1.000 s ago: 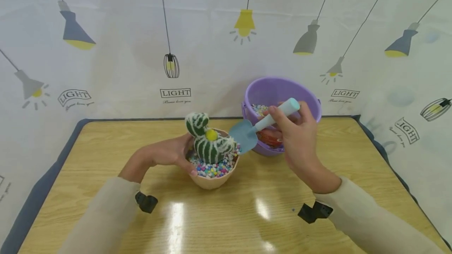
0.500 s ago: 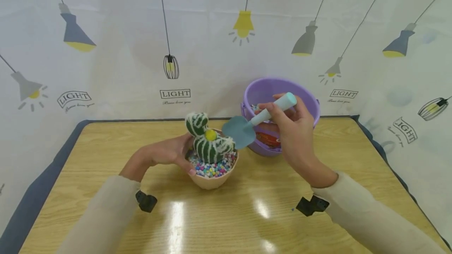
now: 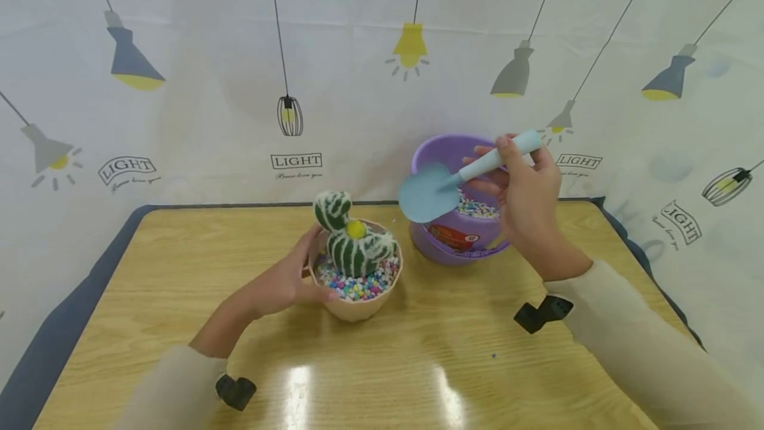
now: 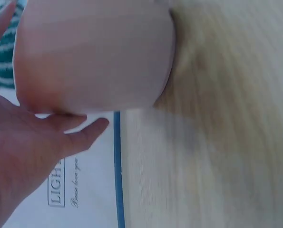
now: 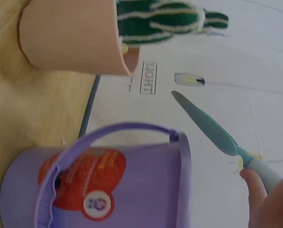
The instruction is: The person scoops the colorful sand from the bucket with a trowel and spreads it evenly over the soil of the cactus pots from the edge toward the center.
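A potted toy cactus (image 3: 352, 254), green with white stripes and a yellow ball, stands in a peach pot (image 3: 355, 310) among colourful pebbles (image 3: 358, 289). My left hand (image 3: 292, 277) rests at the pot's left side, thumb against the front and fingers toward the back. In the left wrist view its fingers (image 4: 86, 135) look straight, one apart from the wall. My right hand (image 3: 531, 198) grips the pale handle of a blue toy shovel (image 3: 426, 194), held above the front rim of a purple bucket (image 3: 459, 254). No pebbles show on the blade's visible face.
Colourful pebbles (image 3: 474, 206) lie inside the bucket, right of the pot. The bucket's handle (image 5: 127, 127) hangs on its near side. A tiny blue pebble (image 3: 493, 355) lies on the wooden table (image 3: 370, 377). A lamp-patterned cloth (image 3: 221, 85) stands behind.
My right hand has carried the shovel from the pot's right rim up and right to the bucket. My left hand has shifted slightly left and down, its hold on the pot looser.
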`<state>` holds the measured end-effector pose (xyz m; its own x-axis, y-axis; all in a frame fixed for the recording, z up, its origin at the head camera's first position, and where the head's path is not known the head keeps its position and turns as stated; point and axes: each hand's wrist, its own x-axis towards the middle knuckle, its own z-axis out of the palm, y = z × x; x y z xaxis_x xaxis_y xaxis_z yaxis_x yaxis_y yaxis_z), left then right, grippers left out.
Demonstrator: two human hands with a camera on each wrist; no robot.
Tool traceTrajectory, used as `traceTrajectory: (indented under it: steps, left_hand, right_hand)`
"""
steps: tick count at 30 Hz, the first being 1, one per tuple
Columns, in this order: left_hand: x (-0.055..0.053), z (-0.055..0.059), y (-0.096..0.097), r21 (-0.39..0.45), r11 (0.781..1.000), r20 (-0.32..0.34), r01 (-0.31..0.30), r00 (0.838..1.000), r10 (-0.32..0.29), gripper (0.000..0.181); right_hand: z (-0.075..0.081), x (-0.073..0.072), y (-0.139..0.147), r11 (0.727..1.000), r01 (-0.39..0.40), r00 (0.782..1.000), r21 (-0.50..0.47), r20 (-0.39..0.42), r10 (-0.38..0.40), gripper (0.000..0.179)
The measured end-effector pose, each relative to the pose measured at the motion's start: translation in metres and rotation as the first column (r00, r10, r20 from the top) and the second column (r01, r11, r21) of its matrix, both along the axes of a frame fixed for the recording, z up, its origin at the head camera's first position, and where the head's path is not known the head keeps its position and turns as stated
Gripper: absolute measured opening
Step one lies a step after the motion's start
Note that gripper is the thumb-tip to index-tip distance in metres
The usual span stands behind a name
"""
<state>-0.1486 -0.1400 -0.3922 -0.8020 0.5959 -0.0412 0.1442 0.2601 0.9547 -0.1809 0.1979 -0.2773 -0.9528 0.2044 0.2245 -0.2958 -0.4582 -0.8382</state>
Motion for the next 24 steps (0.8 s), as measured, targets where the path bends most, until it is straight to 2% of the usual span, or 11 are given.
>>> traceTrajectory:
  steps: [3,6,9,11,15,19,24]
  left_hand:
    - [0.009,-0.002,0.01,-0.008,0.997,-0.072,-0.072,0.995,0.071,0.119]
    - [0.016,-0.003,0.021,-0.031,0.986,-0.141,-0.162,0.978,0.156,0.126]
    - [0.021,-0.003,0.027,-0.081,0.969,-0.171,-0.234,0.961,0.218,0.131]
    - [0.021,-0.003,0.028,-0.111,0.96,-0.176,-0.257,0.956,0.235,0.131]
    - [0.018,-0.002,0.026,-0.106,0.966,-0.168,-0.234,0.962,0.215,0.129]
    - [0.011,0.0,0.023,-0.082,0.982,-0.149,-0.168,0.977,0.154,0.126]
    - [0.003,0.002,0.017,-0.076,0.992,-0.087,-0.104,0.991,0.097,0.127]
  right_hand:
    - [0.004,-0.009,0.01,0.999,0.017,0.999,-0.027,0.03,-0.017,0.027]
    - [0.007,-0.018,0.018,0.998,0.045,0.996,-0.044,0.073,-0.042,0.03]
    - [0.008,-0.028,0.025,0.995,0.074,0.993,-0.065,0.102,-0.067,0.032]
    - [0.007,-0.035,0.03,0.992,0.088,0.991,-0.086,0.109,-0.078,0.032]
    - [0.003,-0.046,0.039,0.988,0.122,0.985,-0.091,0.131,-0.11,0.033]
    - [-0.001,-0.055,0.048,0.986,0.145,0.975,-0.082,0.179,-0.129,0.032]
    - [-0.006,-0.064,0.055,0.985,0.156,0.962,-0.076,0.239,-0.134,0.026]
